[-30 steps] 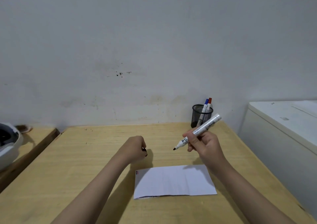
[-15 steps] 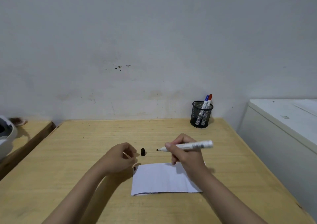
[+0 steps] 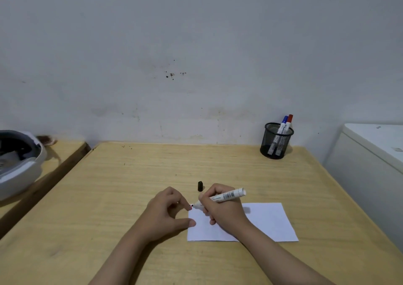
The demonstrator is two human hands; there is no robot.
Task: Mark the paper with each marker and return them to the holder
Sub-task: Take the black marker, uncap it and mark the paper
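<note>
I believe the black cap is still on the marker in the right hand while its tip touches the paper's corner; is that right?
Not quite. The black cap is off, standing on the table just beyond the hands, as the head view shows. The rest holds: the right hand holds the marker with its tip at the paper's corner.

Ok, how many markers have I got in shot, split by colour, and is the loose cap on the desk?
Black marker, uncapped, in the right hand, tip at the paper: 1
Blue-capped marker in the holder: 1
Red-capped marker in the holder: 1
Total markers: 3
Loose black cap, standing on the desk: 1
</note>
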